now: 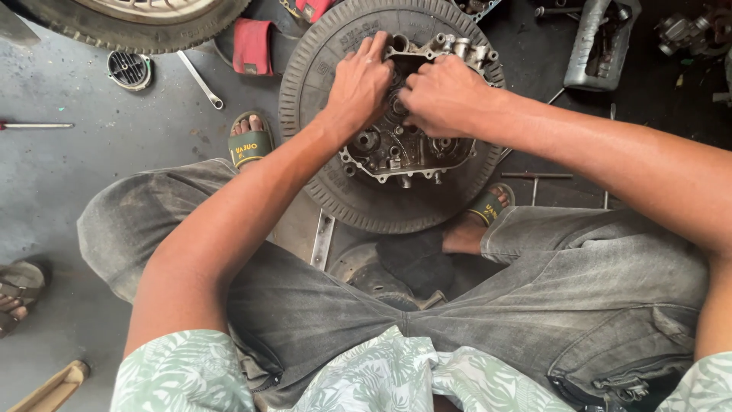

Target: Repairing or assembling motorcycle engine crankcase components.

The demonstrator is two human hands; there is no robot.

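Engine casing (404, 149), grey cast metal, greasy, with gears and bolt holes showing in its open face; lies flat inside the ring of a small black tyre (320, 69), which carries it on the grey concrete floor (91, 160); sits toward the tyre's far edge, between the seated person's feet.

Left hand (360, 82): palm down on the casing's far left corner, fingers curled over its upper rim; grasping or merely pressing cannot be told.

Right hand (442, 95): closed in a fist over the casing's upper middle, knuckles touching the left hand; whatever it may grip is hidden.

Feet in green sandals (250, 143), one at the tyre's left edge, one at its lower right edge; grey trousers (534, 297); leaf-print shirt hem at the bottom edge.

Surroundings on the floor: spanner (200, 79) and round vented cap (130, 69) left of the tyre; red cloth (253, 46) touching its far left edge; screwdriver (34, 125) at the far left; larger tyre at the top left corner; grey plastic can (598, 42) at the upper right; another person's sandalled foot (17, 294) at the left edge.
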